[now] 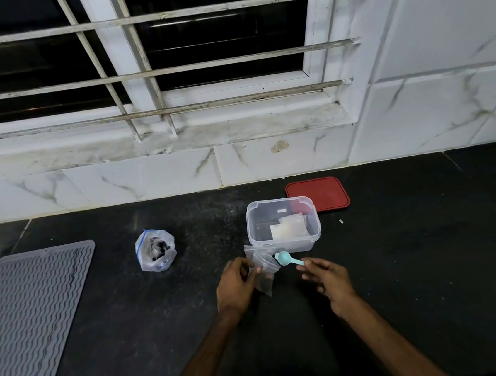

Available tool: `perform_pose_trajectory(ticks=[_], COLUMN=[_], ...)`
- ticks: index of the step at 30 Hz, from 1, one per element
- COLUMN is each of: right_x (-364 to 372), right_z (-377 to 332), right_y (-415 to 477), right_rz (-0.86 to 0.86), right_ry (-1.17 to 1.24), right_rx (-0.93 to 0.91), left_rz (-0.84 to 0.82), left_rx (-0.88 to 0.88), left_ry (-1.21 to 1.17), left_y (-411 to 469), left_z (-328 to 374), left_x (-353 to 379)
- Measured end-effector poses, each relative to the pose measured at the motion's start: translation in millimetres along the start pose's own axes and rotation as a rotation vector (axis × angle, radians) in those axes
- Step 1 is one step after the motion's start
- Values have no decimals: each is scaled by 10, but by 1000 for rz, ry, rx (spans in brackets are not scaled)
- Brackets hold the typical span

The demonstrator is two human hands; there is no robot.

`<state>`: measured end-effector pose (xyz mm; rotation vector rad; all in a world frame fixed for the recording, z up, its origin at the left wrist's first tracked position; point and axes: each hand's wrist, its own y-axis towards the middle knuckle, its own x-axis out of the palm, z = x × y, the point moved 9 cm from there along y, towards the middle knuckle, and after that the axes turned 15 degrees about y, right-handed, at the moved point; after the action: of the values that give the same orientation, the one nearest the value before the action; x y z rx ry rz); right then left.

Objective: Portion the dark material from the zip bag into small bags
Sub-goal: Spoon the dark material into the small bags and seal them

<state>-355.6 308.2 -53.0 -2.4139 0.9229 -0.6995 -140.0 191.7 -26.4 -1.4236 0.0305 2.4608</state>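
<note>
A clear zip bag with a blue seal stands open on the black counter, dark material inside it. My left hand pinches a small clear bag and holds it up in front of a clear plastic box. My right hand holds the handle of a light blue scoop, whose bowl sits at the small bag's mouth. More small clear bags lie inside the box.
A red lid lies behind the box by the tiled wall. A grey ribbed mat covers the counter's left side. A barred window with a stained sill rises behind.
</note>
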Motion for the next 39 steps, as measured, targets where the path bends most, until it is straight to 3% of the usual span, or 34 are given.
perform_pose_trajectory(ticks=[5,10,12,15,17,20,27,35,39], right_x=[-359,-351,-224,180,424,675,816,1039,1186], right_z=[-25,-283,-372,-296,-116,22,-157,-385,-362], right_y=[256,274,148,33,27,19,-92,-270,-277], right_rz=[151,259,301,34,-144,-268,-266,-219,-318], right_ry=[-181,-897,-1047,-921,-826,-776,-739,-1204,-1206], right_rx=[-109,-418,-567,-667,-565,-449,-572,-827,-838], left_rz=[-27,-23,-25,-52,-51,-75,-37,52,106], left_rx=[-11,-57,-72,-89,-94,-63,2,82,105], left_ry=[-53,-89,-120,-194,-238,-310,-452,-481,-419], left_y=[9,19,29,49,52,56,77,15,27], left_z=[-29,-51,-49,-49,-48,-56,-148,-61,-43], left_x=[16,45,79,155,162,168,92,-143,-276])
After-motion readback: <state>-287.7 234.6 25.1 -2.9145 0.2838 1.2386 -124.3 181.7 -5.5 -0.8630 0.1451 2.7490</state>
